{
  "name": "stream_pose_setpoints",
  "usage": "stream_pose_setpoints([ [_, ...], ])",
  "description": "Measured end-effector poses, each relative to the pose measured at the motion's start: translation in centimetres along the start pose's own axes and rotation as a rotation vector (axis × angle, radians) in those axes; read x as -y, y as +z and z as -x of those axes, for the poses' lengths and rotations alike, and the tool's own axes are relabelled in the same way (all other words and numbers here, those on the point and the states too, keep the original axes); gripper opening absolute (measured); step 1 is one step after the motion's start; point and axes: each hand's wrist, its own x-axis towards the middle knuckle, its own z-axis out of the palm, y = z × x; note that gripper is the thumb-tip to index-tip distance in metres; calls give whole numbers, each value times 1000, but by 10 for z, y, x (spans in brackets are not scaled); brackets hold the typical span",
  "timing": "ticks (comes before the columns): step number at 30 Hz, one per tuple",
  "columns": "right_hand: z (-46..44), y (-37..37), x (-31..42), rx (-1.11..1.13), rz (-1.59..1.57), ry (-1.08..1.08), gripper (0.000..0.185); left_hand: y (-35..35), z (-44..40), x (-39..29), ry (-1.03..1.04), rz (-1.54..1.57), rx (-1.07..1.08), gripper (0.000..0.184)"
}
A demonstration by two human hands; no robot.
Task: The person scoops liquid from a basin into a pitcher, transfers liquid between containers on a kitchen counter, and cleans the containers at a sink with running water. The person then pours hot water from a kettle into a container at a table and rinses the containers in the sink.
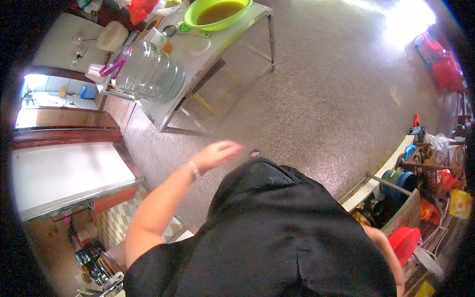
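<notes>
My left hand (221,154) hangs in the air over the floor, in front of my black clothing. Its fingers are slightly blurred, loosely stretched out, with nothing visible in them, and a pale bracelet (194,169) circles the wrist. Beyond it, a metal-edged table (193,74) holds a large clear jar (148,72) with a pink handle. A green basin (215,24) of brownish liquid sits farther along the tabletop, beside a ladle (170,30). Only part of my right arm shows at the lower right; its hand is out of sight.
Grey floor (321,89) stretches ahead. On the left is a white counter (69,171). At the right stand cluttered shelves with a blue container (400,184) and a red basin (404,243). Red items (443,67) lie at the far right.
</notes>
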Motion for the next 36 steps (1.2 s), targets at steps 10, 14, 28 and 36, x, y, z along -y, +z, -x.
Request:
stream_pose_setpoints([
  [10,-12,66,-48,-640,-257,-65,14,62,-63,-18,275,-258,363,51],
  [14,-25,70,-49,-895,-297,-167,13,56,-64,13,410,-576,299,38],
  [28,-82,-80,88,-546,255,-622,15,62,136,148,-532,860,142,30],
  [36,-173,-97,211,-140,615,-960,16,99,161,246,-574,772,-89,29],
])
